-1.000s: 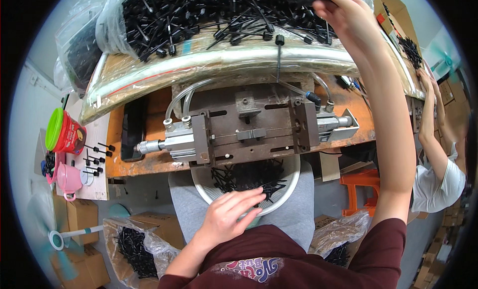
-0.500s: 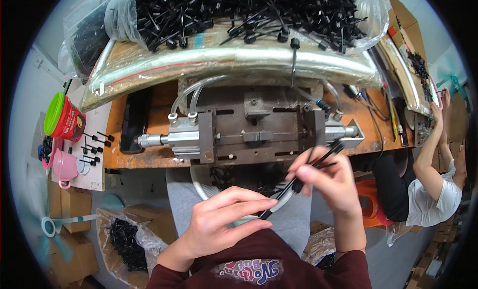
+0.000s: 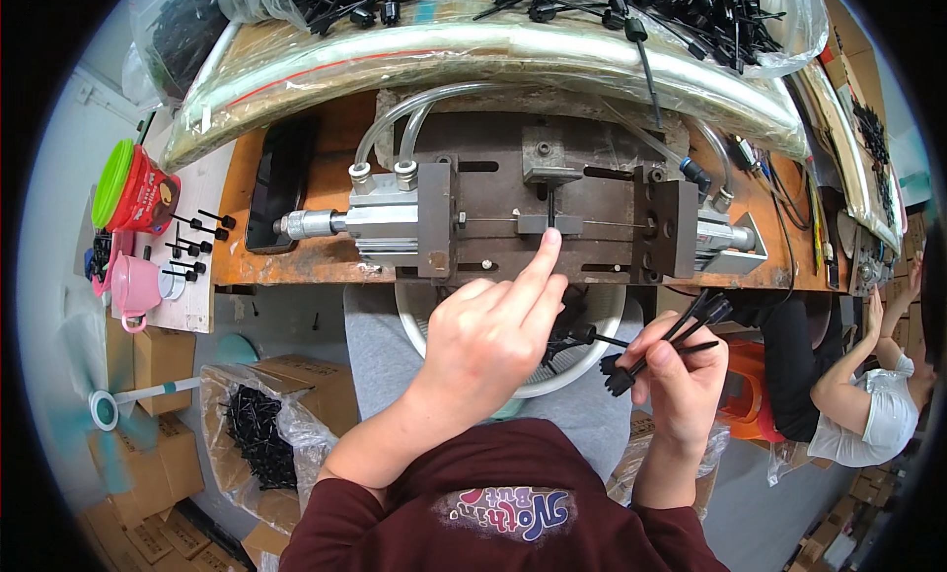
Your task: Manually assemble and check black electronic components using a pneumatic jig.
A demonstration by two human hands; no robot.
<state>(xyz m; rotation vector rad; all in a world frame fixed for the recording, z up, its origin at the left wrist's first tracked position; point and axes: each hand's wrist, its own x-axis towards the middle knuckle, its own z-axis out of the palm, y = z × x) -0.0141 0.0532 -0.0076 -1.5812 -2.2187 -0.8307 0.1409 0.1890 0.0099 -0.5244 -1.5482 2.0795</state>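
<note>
My left hand (image 3: 483, 327) reaches over the front of a dark metal bench fixture (image 3: 493, 192). Its index finger is stretched out, with the tip against the near end of a thin black stem (image 3: 551, 205) that lies across the small grey block (image 3: 534, 225) at the fixture's middle. The thumb is hidden. Lower and to the right, my right hand (image 3: 683, 387) is closed around several black plastic stems with thick toothed heads (image 3: 621, 377). They stick out on both sides of the fingers.
A white basket (image 3: 419, 340) with black parts sits at my lap. Behind the fixture, a plastic-wrapped board (image 3: 473, 54) bears a heap of black stems. Air cylinders with clear hoses (image 3: 385, 128) flank the fixture. A phone (image 3: 279, 182) and red tub (image 3: 143, 192) are left; a co-worker (image 3: 868, 404) sits right.
My left hand has moved up from my lap to the fixture, where a black stem now lies on the block. My right hand has moved slightly down and right, still holding several stems.
</note>
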